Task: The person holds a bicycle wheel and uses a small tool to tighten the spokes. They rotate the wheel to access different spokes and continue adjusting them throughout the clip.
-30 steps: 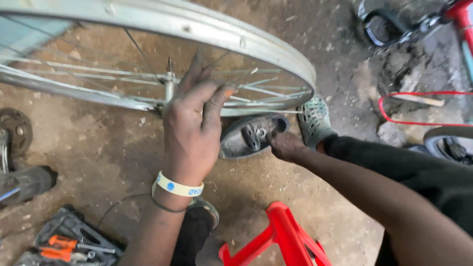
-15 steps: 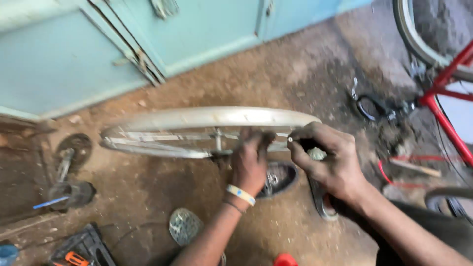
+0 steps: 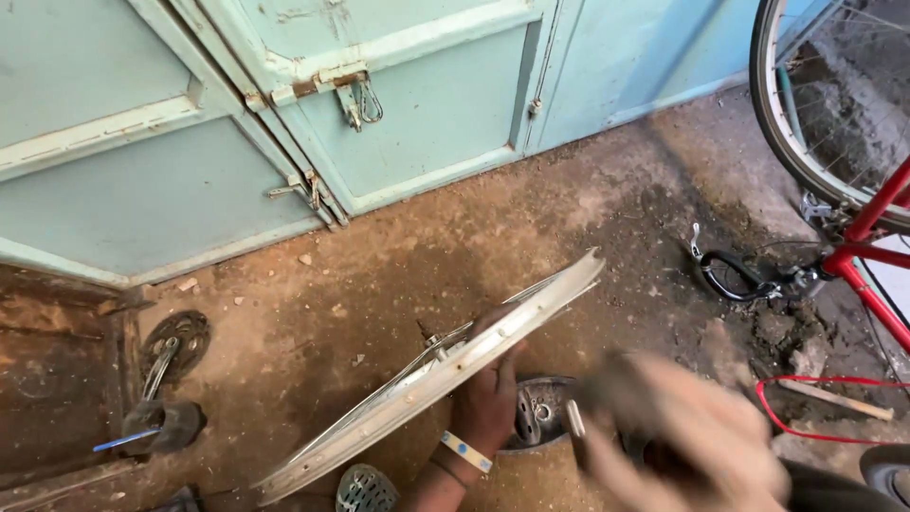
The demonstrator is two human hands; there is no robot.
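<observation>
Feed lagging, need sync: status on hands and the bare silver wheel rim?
Left hand gripping bare silver spoked wheel rim, tilted edge-on. Right hand blurred, mid-motion, apparently off rim. Red bicycle stands right, apart.

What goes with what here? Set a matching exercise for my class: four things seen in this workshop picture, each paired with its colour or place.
Things:
1. bare wheel rim
2. bicycle frame
3. metal doors
4. wristband

Descriptions:
A. pale blue-green, along the top
B. silver, tilted, held by the left hand
C. white with blue dots, on the left wrist
D. red, at the right edge

Pairs: 1-B, 2-D, 3-A, 4-C
</observation>
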